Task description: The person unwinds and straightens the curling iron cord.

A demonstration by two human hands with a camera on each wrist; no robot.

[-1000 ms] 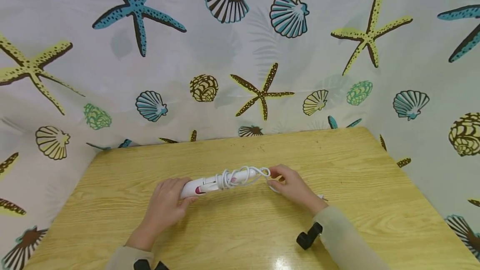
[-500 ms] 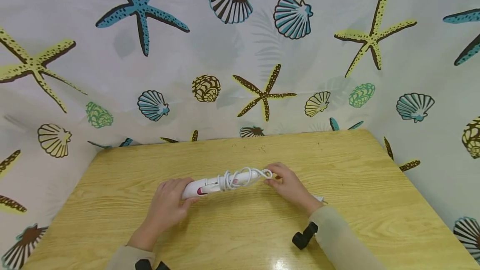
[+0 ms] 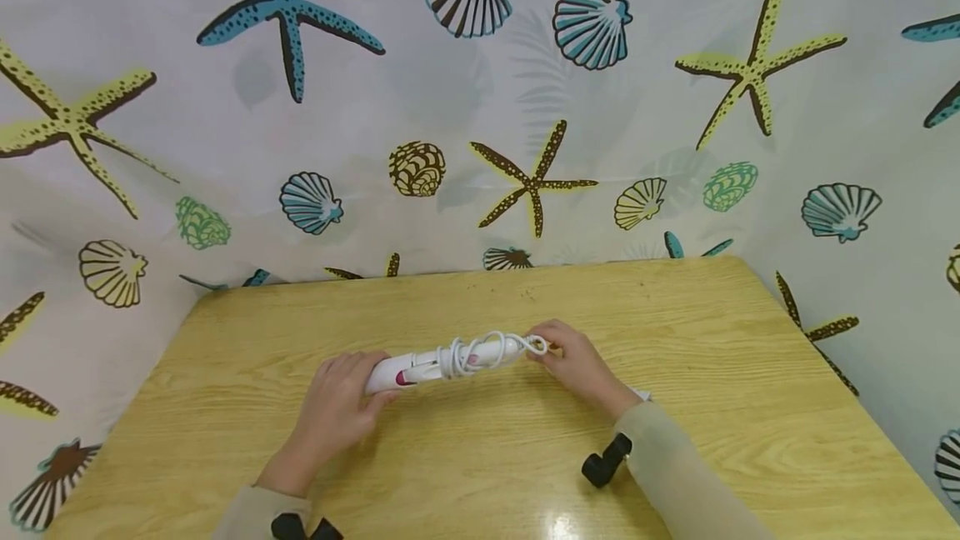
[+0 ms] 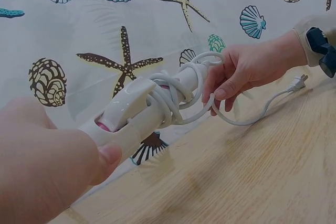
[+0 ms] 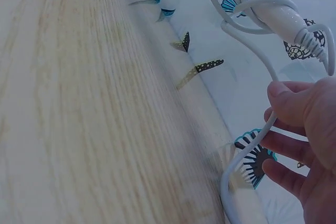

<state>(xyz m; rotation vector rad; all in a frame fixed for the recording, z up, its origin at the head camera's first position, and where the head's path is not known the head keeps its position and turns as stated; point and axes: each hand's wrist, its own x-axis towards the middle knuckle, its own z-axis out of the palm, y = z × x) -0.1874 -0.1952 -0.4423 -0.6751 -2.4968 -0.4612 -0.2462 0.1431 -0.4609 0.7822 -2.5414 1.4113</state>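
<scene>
A white wand-shaped appliance (image 3: 427,366) with a pink part is held above the table, tilted up toward its right end. My left hand (image 3: 337,407) grips its thick left end. White cord (image 4: 170,98) is looped several times round its other half. At the cord end, my right hand (image 3: 577,365) pinches the cord between thumb and fingers, which the right wrist view shows with the hand (image 5: 310,129) beside the loose strand (image 5: 247,153). From there the cord runs down to a white plug (image 4: 297,82) lying on the table.
The wooden table (image 3: 480,457) spreads under both hands. Behind it and at its sides hangs a white cloth (image 3: 360,115) printed with starfish and shells. Black devices are strapped at both wrists, over beige sleeves (image 3: 675,465).
The right hand has shifted slightly left and up along the cord near the appliance's end. The left hand keeps its grip, and the head view has moved slightly.
</scene>
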